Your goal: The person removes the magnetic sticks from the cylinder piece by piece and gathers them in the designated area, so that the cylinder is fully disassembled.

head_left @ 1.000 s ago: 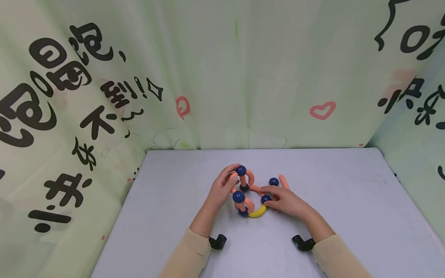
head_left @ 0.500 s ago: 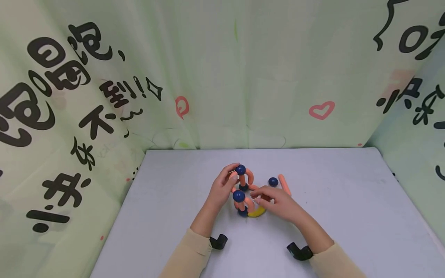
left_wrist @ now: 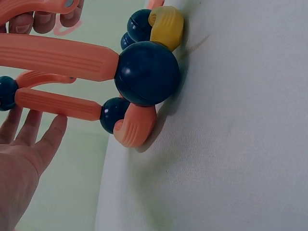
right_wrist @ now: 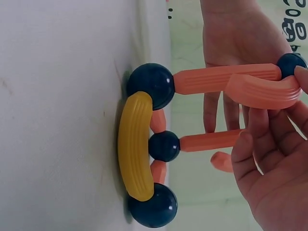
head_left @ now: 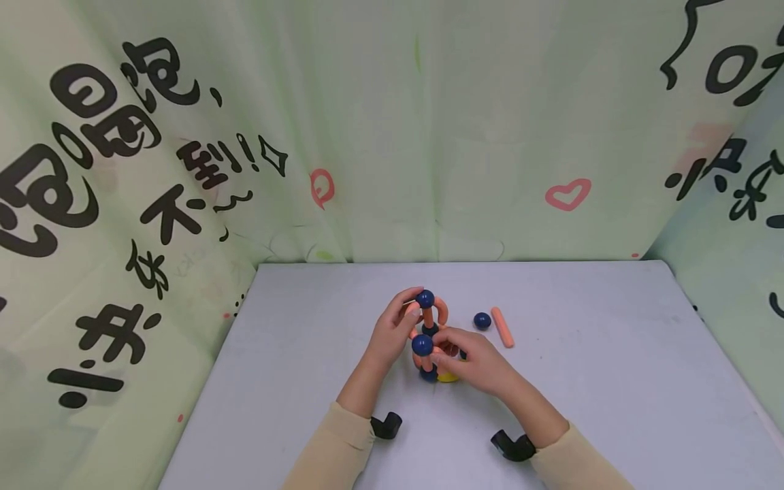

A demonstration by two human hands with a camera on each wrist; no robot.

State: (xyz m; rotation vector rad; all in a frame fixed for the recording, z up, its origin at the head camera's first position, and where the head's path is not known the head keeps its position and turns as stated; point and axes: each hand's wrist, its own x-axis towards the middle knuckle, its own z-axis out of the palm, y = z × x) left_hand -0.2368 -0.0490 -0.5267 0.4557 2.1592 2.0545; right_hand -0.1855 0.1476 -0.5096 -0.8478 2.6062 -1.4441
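Observation:
A magnetic ball-and-stick frame of dark blue balls and orange rods stands on the table. Upright rods carry a front upper ball point(head_left: 422, 345) and a rear upper ball point(head_left: 425, 299). A yellow curved rod point(right_wrist: 135, 147) lies along its base between two balls. My left hand point(head_left: 392, 325) holds the frame's upper left side, thumb near the rear upper ball; its fingers touch an orange upright rod point(left_wrist: 57, 103). My right hand point(head_left: 471, 357) pinches an orange curved rod point(right_wrist: 264, 91) beside the front upper ball. In the head view this hand covers part of the base.
A loose blue ball point(head_left: 482, 320) and a loose straight orange rod point(head_left: 503, 327) lie right of the frame on the white table point(head_left: 600, 381). A printed curtain point(head_left: 465, 136) hangs behind the table. Black camera mounts point(head_left: 387, 427) sit at both wrists.
My right hand has left the base ball on the right and moved leftward to the curved rod by the front upper ball. The left hand stays in place on the frame.

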